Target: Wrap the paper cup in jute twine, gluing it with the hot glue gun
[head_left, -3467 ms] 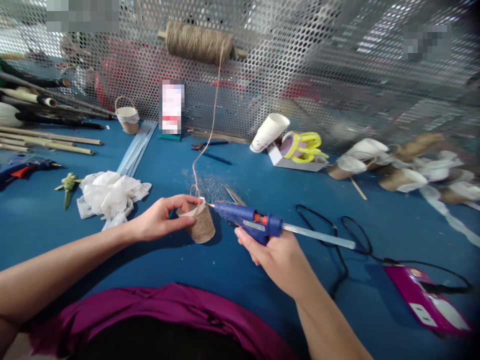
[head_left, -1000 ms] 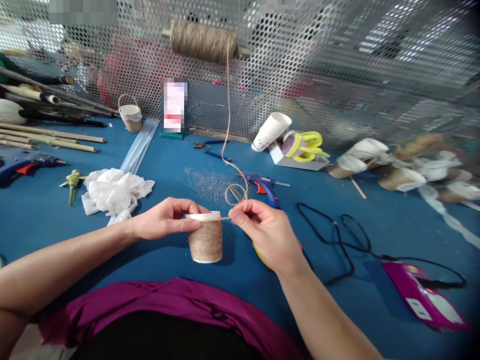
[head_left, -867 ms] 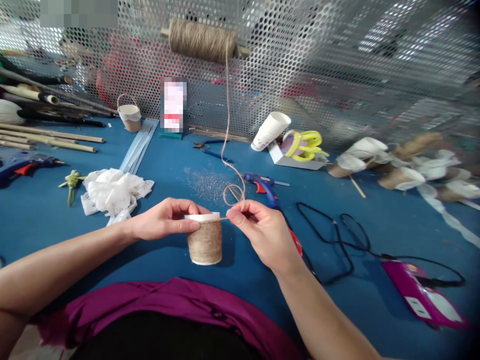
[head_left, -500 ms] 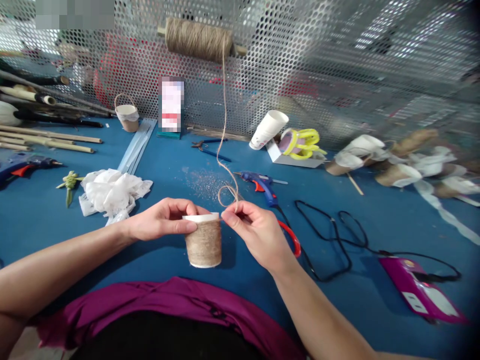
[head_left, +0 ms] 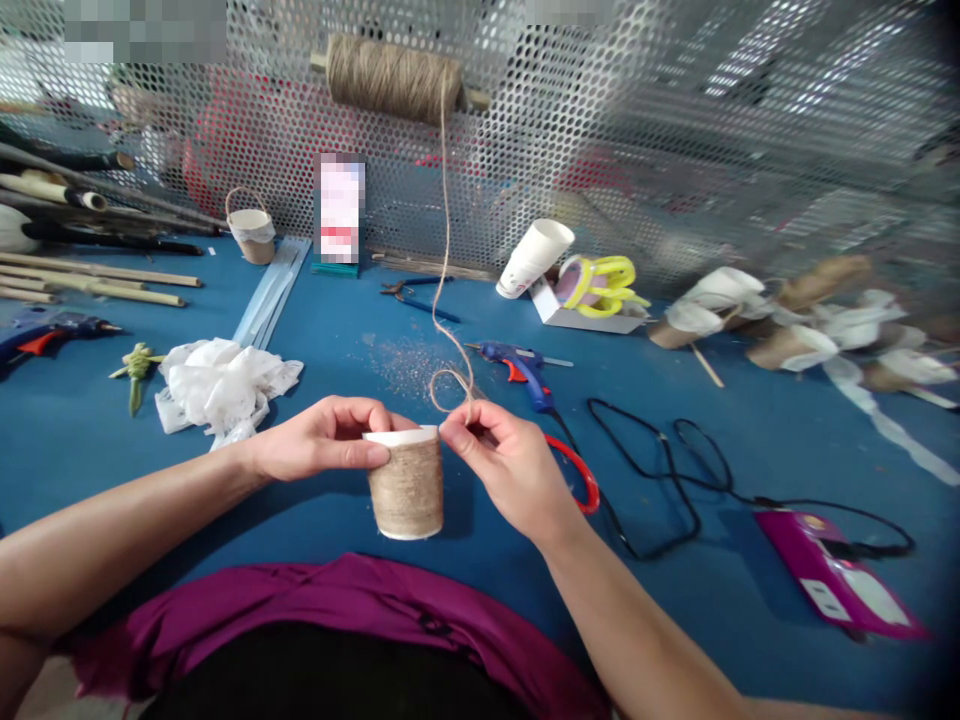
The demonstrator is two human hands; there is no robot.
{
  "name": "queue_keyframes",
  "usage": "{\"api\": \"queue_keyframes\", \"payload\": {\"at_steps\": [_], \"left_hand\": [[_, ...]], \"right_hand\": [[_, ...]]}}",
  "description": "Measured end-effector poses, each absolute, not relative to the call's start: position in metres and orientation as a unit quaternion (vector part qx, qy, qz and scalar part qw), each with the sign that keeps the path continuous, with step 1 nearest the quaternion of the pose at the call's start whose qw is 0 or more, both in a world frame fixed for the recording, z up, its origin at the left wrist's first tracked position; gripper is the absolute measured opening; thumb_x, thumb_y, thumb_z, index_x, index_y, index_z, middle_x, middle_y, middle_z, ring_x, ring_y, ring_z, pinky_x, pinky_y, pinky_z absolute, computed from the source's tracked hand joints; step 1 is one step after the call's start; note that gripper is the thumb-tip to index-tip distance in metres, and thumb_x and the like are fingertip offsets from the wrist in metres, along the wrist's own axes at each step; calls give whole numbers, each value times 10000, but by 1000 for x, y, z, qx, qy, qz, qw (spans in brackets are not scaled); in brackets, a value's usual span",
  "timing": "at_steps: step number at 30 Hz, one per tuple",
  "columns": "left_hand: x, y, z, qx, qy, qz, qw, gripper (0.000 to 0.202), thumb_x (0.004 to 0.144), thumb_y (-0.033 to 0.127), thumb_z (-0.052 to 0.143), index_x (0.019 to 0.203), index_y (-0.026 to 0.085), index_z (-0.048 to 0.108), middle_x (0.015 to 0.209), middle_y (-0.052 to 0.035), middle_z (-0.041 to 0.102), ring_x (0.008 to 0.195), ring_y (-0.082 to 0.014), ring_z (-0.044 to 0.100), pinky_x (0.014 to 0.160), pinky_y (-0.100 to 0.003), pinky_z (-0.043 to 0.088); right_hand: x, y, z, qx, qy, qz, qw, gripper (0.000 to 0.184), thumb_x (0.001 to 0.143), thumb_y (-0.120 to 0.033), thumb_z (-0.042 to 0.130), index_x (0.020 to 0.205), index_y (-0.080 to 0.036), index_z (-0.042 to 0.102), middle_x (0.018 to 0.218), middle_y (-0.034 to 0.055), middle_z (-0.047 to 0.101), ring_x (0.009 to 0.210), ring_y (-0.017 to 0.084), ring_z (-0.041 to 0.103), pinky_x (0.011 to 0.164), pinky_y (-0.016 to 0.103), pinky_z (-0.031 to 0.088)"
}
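My left hand (head_left: 334, 440) grips the rim of a paper cup (head_left: 407, 490), thumb outside and fingers at the back. The cup is wrapped in brown twine, with a white band bare at the top and a thin white edge at the bottom. Just right of the rim, my right hand (head_left: 506, 455) pinches the twine (head_left: 445, 230) between thumb and fingers. The twine makes a loose loop above that hand and runs up to a spool (head_left: 394, 80) mounted on the perforated metal screen.
Behind my right hand lies a blue glue gun (head_left: 517, 368); its black cord leads to a purple power strip (head_left: 840, 575). White lace (head_left: 225, 385) is heaped at left. Pliers (head_left: 420, 295), a stack of paper cups (head_left: 536, 258) and yellow-handled scissors (head_left: 604, 285) stand farther back.
The cup has tilted or turned very slightly in my left hand. My right hand keeps its pinch on the twine beside the rim. The whole view has shifted a little.
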State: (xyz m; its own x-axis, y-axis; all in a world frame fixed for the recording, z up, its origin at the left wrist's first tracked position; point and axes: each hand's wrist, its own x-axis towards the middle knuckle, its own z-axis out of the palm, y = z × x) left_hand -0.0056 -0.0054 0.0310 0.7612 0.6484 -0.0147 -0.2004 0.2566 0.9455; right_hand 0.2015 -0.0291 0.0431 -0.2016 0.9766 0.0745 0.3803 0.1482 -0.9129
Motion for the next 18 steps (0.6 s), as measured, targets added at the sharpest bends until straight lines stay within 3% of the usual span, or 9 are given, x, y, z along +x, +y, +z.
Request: {"api": "queue_keyframes", "payload": {"at_steps": [3, 7, 12, 18], "left_hand": [[-6, -6, 32, 533, 200, 280, 773, 222, 747, 275, 658, 691, 102, 532, 1112, -115, 600, 935, -173, 565, 814, -300, 413], [-7, -6, 30, 517, 190, 285, 784, 222, 731, 270, 675, 684, 107, 530, 1030, -90, 622, 892, -159, 559, 764, -272, 415], [-7, -6, 27, 501, 175, 287, 797, 198, 725, 251, 682, 697, 115, 540, 962, -65, 637, 847, -143, 563, 731, -254, 423], [-7, -3, 27, 516, 181, 299, 782, 192, 746, 281, 659, 746, 114, 563, 1102, -113, 611, 1006, -219, 559, 881, -369, 404]], "right_hand": [[201, -28, 42, -497, -669, 400, 382, 192, 805, -359, 566, 709, -205, 504, 699, -1, 548, 672, 137, 525, 645, 277, 446], [199, -29, 43, -453, -650, 461, 400, 194, 827, -324, 548, 693, -205, 473, 937, 51, 608, 859, 155, 553, 742, 295, 450], [199, -29, 40, -415, -585, 577, 390, 230, 816, -349, 568, 695, -196, 446, 849, 11, 590, 545, 61, 462, 501, 210, 404], [203, -26, 38, -397, -574, 596, 397, 243, 791, -361, 598, 697, -192, 451, 761, -25, 527, 503, 46, 458, 442, 191, 380]]}}
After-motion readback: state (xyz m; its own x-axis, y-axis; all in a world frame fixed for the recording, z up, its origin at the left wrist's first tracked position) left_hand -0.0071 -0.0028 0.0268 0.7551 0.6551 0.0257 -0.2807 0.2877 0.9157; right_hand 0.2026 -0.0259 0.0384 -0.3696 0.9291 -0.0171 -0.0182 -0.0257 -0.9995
